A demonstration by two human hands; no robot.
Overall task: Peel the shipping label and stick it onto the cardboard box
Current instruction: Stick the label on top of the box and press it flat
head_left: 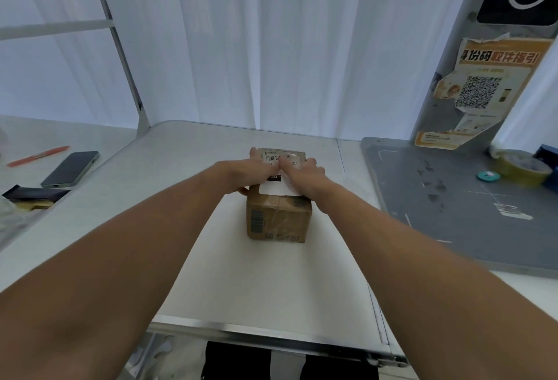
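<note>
- White curtain fills the background; a pale tabletop (120, 213) spans the lower frame.
- Cardboard box (278, 219) stands at centre frame.
- Shipping label (279, 187) lies on the box top, so it is judged peeled and placed; smoothing remains.
- Left hand (247, 175) and right hand (305, 177) press flat, fingers extended, grip clasping nothing.

Shipping label (279, 175) on top of cardboard box (278, 218): barcode up top, "050" legible at right edge, rest hidden under the hands. Black patch w/ white digits, too covered to read. Box front has printed barcode, chars along the bottom too blurry. Orange poster (480, 90) on post at right: "身份码取件指引" + QR code.
</note>
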